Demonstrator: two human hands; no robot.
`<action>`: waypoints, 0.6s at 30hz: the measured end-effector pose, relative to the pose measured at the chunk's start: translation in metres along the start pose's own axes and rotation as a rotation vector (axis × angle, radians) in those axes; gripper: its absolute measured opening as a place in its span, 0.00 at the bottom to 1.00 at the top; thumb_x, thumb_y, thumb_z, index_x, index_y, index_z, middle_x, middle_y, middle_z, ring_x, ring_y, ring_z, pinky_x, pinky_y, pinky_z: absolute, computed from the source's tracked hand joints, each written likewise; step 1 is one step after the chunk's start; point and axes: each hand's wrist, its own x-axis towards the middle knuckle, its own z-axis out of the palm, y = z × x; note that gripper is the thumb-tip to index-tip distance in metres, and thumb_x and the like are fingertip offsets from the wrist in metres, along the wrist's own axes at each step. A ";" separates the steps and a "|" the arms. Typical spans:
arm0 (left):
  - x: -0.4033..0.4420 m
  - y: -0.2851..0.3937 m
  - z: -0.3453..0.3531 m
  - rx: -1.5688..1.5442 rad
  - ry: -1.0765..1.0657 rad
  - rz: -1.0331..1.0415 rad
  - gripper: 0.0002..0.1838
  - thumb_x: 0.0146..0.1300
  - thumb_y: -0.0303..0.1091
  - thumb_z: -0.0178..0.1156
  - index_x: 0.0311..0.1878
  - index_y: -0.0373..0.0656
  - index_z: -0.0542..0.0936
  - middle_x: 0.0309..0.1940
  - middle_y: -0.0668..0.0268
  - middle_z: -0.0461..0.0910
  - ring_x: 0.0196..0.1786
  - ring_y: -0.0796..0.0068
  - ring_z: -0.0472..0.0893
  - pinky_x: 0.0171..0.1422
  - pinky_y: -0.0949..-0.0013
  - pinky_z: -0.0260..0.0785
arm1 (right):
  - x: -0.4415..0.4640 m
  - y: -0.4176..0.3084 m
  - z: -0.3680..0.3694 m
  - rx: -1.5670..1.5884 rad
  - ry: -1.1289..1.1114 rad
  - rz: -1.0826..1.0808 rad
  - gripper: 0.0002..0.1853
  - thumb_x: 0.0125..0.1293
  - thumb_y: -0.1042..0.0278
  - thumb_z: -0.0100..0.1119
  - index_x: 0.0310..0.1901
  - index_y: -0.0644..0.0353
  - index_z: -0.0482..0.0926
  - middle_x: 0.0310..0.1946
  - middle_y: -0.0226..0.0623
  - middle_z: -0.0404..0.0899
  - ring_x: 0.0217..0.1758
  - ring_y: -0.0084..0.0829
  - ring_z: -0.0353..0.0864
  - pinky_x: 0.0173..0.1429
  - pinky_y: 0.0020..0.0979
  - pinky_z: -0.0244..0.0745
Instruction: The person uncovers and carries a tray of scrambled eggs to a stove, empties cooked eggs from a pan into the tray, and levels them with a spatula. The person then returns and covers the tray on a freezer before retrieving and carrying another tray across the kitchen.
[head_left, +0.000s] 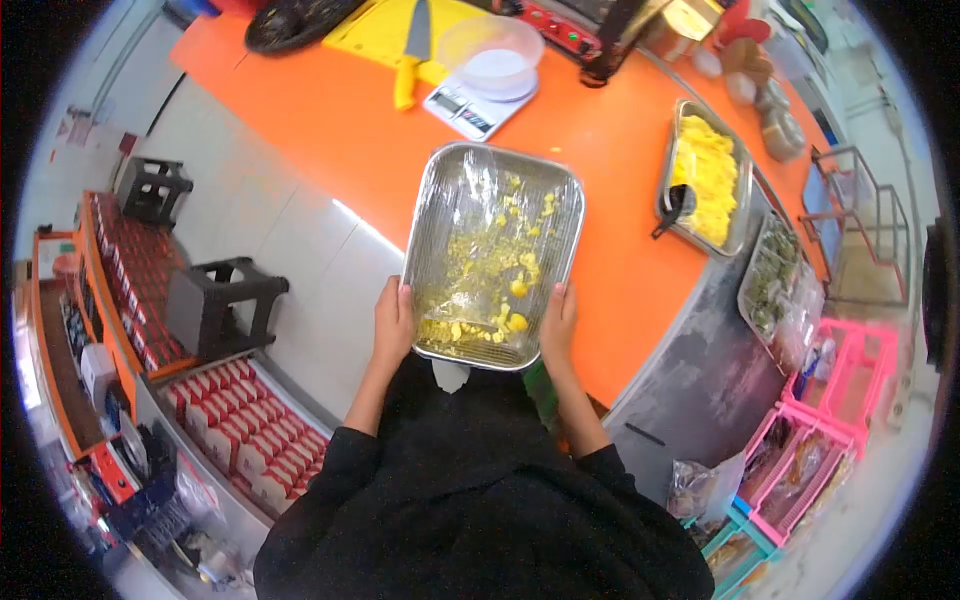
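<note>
A rectangular metal tray [480, 215] with yellow bits and crumbs scattered inside is held between my two hands, in front of my body at the orange counter's edge. My left hand [394, 320] grips its lower left side, fingers wrapped under the rim. On the lower right side, my right hand [558, 322] holds the tray the same way. Beyond the tray's far edge is a white digital scale [470, 112] with a clear plastic bowl [492, 52] on it. A yellow-handled knife [407, 75] lies on a yellow board [365, 38].
On the orange counter [625, 180], a tray of yellow food [705, 180] holds a black utensil. Farther right are a tray of green leaves [770, 275] and pink baskets [845, 385]. Dark stools [222, 305] and stacked red-and-white boxes [245, 430] stand left.
</note>
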 end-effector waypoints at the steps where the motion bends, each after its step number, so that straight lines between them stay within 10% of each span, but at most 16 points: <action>1: -0.003 -0.001 -0.013 -0.024 0.061 0.017 0.13 0.65 0.35 0.39 0.37 0.34 0.68 0.25 0.50 0.70 0.27 0.54 0.70 0.34 0.63 0.62 | -0.008 -0.010 0.011 -0.005 -0.052 -0.111 0.26 0.61 0.56 0.47 0.55 0.67 0.56 0.45 0.53 0.66 0.46 0.44 0.69 0.51 0.35 0.62; 9: -0.006 -0.051 -0.179 -0.007 0.460 -0.104 0.12 0.64 0.35 0.42 0.37 0.35 0.69 0.22 0.54 0.70 0.25 0.64 0.70 0.31 0.66 0.61 | -0.069 -0.125 0.149 -0.553 -0.629 -0.640 0.56 0.43 0.62 0.65 0.64 0.64 0.31 0.61 0.55 0.41 0.63 0.51 0.50 0.64 0.41 0.51; 18: -0.028 -0.154 -0.390 0.032 0.839 -0.346 0.14 0.64 0.38 0.44 0.38 0.35 0.71 0.25 0.51 0.73 0.28 0.59 0.73 0.34 0.63 0.62 | -0.134 -0.150 0.394 -0.389 -0.901 -0.811 0.38 0.48 0.79 0.50 0.63 0.65 0.47 0.49 0.57 0.64 0.49 0.49 0.67 0.54 0.37 0.63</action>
